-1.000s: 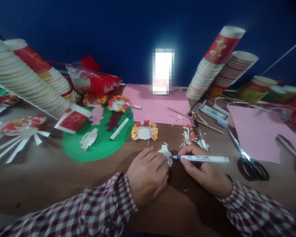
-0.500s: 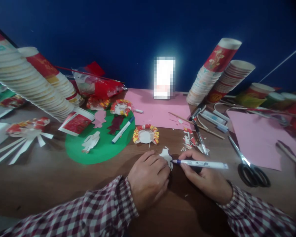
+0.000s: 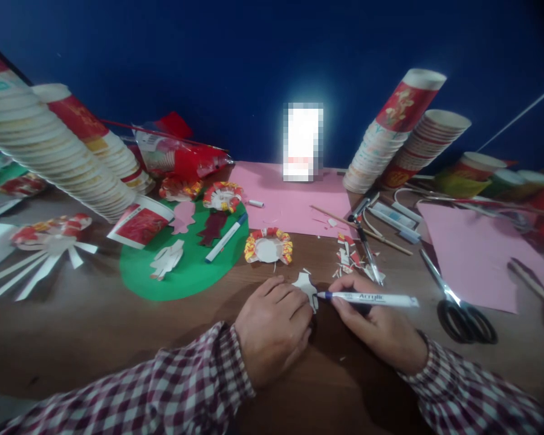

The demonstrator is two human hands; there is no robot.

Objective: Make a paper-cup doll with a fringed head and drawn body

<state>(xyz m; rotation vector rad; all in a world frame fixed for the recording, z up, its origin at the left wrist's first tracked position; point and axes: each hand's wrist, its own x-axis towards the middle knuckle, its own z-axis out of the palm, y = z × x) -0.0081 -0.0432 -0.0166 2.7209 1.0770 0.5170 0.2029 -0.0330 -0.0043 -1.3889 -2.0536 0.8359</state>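
Note:
My left hand point(image 3: 276, 329) lies curled over a small white paper cutout point(image 3: 304, 284), holding it down on the brown table; part of the cutout is hidden under the fingers. Between the thumb and fingers of my right hand point(image 3: 374, 323) is a white acrylic marker point(image 3: 376, 299). Its dark tip is at the cutout's right edge, though I cannot tell whether it touches. Just beyond my left hand sits a round paper piece with a curled red and yellow rim point(image 3: 268, 249).
Black-handled scissors point(image 3: 465, 317) lie to the right, near pink paper point(image 3: 471, 260). A green sheet point(image 3: 199, 278) at left carries cutouts and a blue-capped marker point(image 3: 225, 238). Tall leaning stacks of paper cups point(image 3: 77, 160) flank both sides. Paper scraps point(image 3: 348, 257) lie beyond my right hand.
The marker's rear end has shifted very slightly in my right hand, with its tip still at the cutout's edge. My left hand and the cutout have stayed in place.

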